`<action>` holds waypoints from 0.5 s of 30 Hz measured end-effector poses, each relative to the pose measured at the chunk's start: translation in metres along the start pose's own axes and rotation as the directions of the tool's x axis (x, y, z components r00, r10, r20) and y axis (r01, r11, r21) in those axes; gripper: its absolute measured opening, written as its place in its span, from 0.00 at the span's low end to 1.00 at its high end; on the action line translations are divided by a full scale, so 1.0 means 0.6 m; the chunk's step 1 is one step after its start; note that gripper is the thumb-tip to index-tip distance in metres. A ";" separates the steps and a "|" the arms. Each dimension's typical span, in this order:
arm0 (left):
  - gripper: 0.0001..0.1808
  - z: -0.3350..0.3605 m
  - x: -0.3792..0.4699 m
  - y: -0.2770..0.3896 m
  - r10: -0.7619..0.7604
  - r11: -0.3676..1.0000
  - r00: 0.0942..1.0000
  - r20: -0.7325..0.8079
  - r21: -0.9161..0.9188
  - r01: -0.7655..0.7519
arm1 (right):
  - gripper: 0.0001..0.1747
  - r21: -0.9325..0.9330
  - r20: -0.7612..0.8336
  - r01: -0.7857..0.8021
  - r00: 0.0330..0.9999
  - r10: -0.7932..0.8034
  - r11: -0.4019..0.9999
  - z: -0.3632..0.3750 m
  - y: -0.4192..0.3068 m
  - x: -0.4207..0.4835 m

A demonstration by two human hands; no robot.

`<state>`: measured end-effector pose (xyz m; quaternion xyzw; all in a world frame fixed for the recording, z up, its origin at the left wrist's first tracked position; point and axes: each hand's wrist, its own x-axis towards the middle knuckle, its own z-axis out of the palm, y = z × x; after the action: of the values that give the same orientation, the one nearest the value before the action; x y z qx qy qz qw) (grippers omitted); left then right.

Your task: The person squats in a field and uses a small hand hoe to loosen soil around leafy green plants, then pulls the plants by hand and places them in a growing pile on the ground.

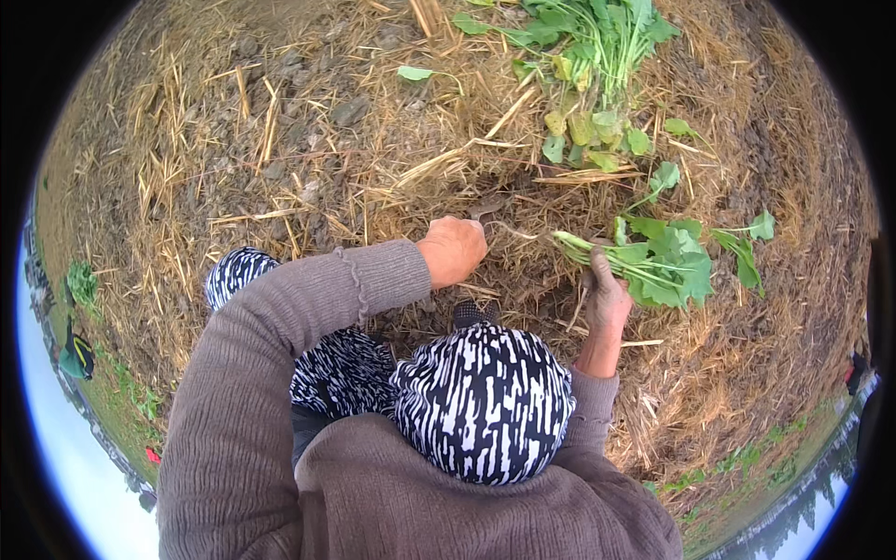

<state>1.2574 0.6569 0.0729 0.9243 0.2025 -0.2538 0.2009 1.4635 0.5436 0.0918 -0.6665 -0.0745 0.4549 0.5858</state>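
Observation:
My left hand (453, 252) is curled into a fist low over the straw-covered soil, its palm side hidden. At its knuckles lies a dull brown, flat thing (488, 207), partly hidden, and a thin pale strand (514, 229) runs from there towards the cut-looking stem ends; whether the fist holds either cannot be told. On the right, my soil-stained right hand (607, 287) grips a small bunch of leafy greens (668, 262) by the stems, leaves pointing right. A larger pile of leafy greens (609, 49) lies on the ground ahead, with yellowing leaves at its near end.
Straw mulch (245, 140) covers dark, lumpy soil. Loose leaves (745, 248) lie right of the held bunch, and one leaf (414, 73) lies farther ahead. My patterned knees (483, 402) are bent close below my hands, a dark shoe (474, 313) beneath. More greens (82, 281) show far left.

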 end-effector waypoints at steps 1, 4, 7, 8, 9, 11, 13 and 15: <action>0.05 0.003 -0.007 -0.007 -0.055 0.998 0.997 0.051 -0.039 0.057 | 0.13 0.068 0.004 -0.001 1.000 0.001 0.998 0.003 0.000 0.008; 0.04 -0.020 -0.010 -0.033 -0.147 0.979 0.983 0.111 -0.127 0.161 | 0.13 0.046 0.051 -0.032 0.998 0.030 0.998 0.006 -0.008 0.019; 0.04 -0.072 0.020 -0.051 -0.100 0.949 0.985 0.142 -0.284 0.137 | 0.13 0.084 0.129 0.005 0.992 -0.016 0.996 0.012 -0.022 0.021; 0.04 -0.084 0.041 -0.048 -0.126 0.944 0.969 0.214 -0.274 0.183 | 0.13 0.086 0.130 0.010 0.991 -0.021 0.996 0.017 -0.025 0.023; 0.08 -0.089 0.059 -0.044 -0.142 0.929 0.936 0.323 -0.284 0.239 | 0.13 0.090 0.179 0.031 0.983 -0.047 0.995 0.024 -0.024 0.025; 0.08 -0.068 0.064 -0.038 -0.168 0.874 0.893 0.418 -0.355 0.331 | 0.12 0.063 0.308 0.102 0.944 -0.117 0.993 0.041 -0.022 0.051; 0.06 -0.015 0.045 -0.029 -0.013 0.893 0.925 0.379 -0.411 0.181 | 0.12 0.100 0.236 0.019 0.971 -0.042 0.995 0.064 0.003 0.079; 0.08 0.040 0.028 -0.028 0.015 0.904 0.997 0.080 -0.428 0.021 | 0.12 -0.066 0.307 0.047 0.952 -0.024 0.997 0.077 0.027 0.109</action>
<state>1.2532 0.6640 0.0400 0.8462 0.2461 -0.2409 0.4066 1.4620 0.6130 0.0486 -0.6076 -0.1926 0.5389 0.5507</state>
